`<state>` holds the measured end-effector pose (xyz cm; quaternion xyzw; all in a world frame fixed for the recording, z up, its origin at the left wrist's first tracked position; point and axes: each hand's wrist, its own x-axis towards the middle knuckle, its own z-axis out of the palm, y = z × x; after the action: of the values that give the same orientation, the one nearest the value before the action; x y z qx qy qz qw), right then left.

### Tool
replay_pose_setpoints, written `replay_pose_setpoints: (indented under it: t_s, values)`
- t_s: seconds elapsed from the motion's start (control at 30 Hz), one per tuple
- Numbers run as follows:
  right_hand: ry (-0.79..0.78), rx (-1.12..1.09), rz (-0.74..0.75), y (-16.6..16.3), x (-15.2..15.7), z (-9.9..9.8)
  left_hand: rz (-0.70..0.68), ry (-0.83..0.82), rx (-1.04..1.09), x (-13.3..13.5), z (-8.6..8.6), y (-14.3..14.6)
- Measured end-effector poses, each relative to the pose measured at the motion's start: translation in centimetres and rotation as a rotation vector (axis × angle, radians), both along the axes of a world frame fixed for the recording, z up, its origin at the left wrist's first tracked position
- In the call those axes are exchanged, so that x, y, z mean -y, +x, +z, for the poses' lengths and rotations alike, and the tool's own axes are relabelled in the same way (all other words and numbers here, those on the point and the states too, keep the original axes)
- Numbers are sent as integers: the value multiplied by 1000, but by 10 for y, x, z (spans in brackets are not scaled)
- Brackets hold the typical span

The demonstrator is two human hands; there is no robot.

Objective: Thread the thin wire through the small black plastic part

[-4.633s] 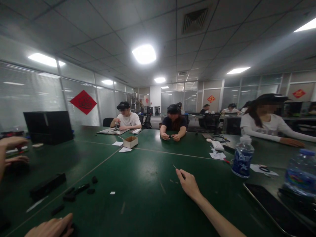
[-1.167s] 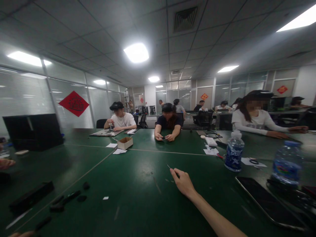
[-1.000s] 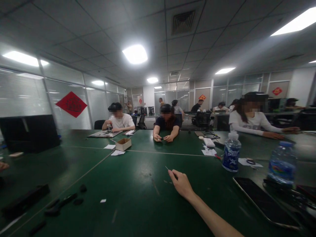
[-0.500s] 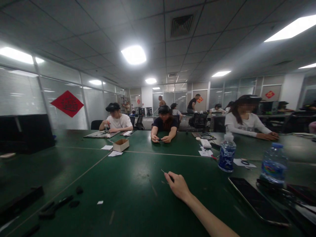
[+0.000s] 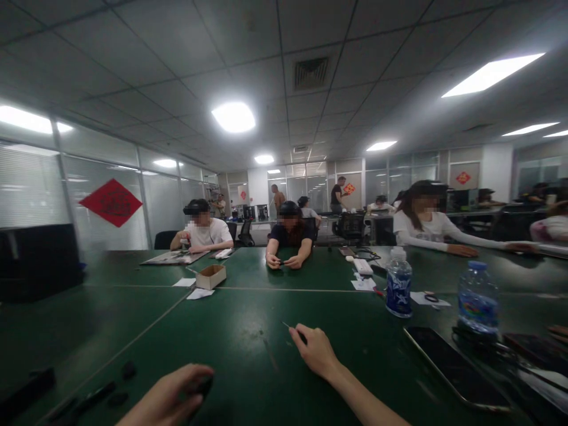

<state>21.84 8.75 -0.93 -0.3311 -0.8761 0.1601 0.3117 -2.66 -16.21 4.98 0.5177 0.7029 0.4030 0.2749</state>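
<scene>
So the right hand (image 5: 316,353) rests on the green surface (image 5: 248,367), fingers pinched shut around a thin little tool (image 5: 290,328) whose tip pokes out toward the far side. The left hand (image 5: 171,397) is down at the bottom edge, curled around a small dark piece (image 5: 203,386). More dark bits (image 5: 119,384) lie just left of it. A phone (image 5: 452,367) and two water bottles (image 5: 398,284) sit off to the right.
</scene>
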Motion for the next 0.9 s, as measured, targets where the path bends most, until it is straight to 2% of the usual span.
replay_pose_setpoints:
  t_s: [0.07,0.17,0.23,0.3,0.43,0.53,0.57,0.67,0.9]
  values:
    - [17,22,-8,0,2,1,-77,-21,138,-45,-3,19]
    - [59,58,-28,-1,5,1,-63,73,375,-111,-16,44]
    - [113,93,-46,-4,4,-3,-89,177,533,-144,-30,55]
    - [218,163,-72,-7,1,-10,-122,221,652,-166,-44,61]
    - [346,355,-61,-10,-2,-20,-118,277,775,-175,-64,60]
    - [358,352,-12,-7,7,-15,-214,281,744,-169,-65,59]
    - [334,340,-11,-5,10,-12,-273,256,702,-168,-63,59]
    - [281,371,-3,-1,19,0,-326,240,624,-168,-59,60]
    - [143,308,-43,0,22,8,-287,290,699,-172,-62,59]
